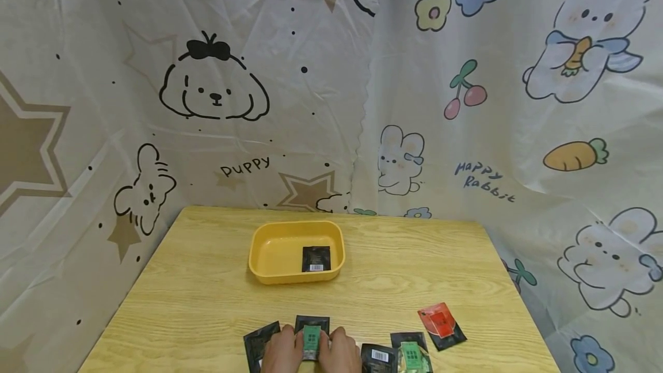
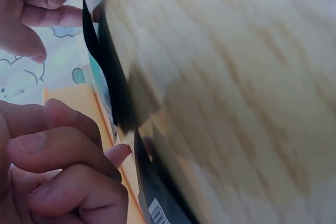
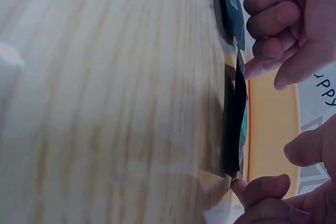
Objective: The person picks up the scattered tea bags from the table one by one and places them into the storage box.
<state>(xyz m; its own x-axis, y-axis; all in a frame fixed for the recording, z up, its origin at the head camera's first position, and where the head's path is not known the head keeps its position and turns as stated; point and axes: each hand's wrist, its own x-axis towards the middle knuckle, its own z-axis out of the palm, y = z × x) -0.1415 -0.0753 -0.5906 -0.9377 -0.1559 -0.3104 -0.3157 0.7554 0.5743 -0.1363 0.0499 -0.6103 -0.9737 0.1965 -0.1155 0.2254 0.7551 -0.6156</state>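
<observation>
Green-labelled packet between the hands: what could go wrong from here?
1. Slip: in the wrist views, fingertips of the left hand and right hand touch opposite edges of the green-labelled packet, thumbs apart from it, so it might slide away.
2. Snag: the left hand partly covers the dark packet beside it and could drag it along.
3. Overlap: if moved into the yellow tray, it may land on the black packet lying there.

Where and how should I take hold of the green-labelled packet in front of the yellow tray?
I'd pinch the green-labelled packet by its left and right edges, coming in low from both sides. The wrist views show it thin, nearly edge-on and low against the table, so those edges seem the easiest catch.
</observation>
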